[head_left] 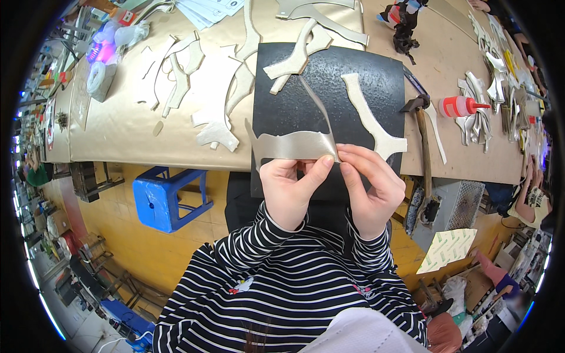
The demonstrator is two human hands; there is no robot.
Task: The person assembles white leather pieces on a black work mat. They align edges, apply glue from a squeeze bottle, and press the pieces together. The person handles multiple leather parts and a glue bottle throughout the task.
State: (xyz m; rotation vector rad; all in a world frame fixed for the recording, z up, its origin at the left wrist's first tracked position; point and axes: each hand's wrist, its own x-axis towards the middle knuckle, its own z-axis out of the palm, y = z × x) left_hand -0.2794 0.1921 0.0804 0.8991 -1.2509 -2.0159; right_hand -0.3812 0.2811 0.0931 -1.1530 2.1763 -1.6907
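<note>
My left hand (289, 189) is closed on a shiny silver-beige leather-like piece (294, 145), thumb near its right end. My right hand (374, 183) pinches the same piece at its right corner, its fingertips almost meeting the left thumb. A narrow strip of the piece runs up and away from this corner over the black board (288, 112). A pale curved cut piece (368, 115) lies on the board to the right. More cut pieces (292, 59) overlap at the board's far edge. What lies under my fingertips is hidden.
A hammer (422, 135) with a wooden handle lies right of the board, near a red-and-white squeeze bottle (462, 106). Cut pieces (182, 73) spread over the paper-covered table (170, 141) at left; more are piled at far right. A blue stool (156, 200) stands below the table.
</note>
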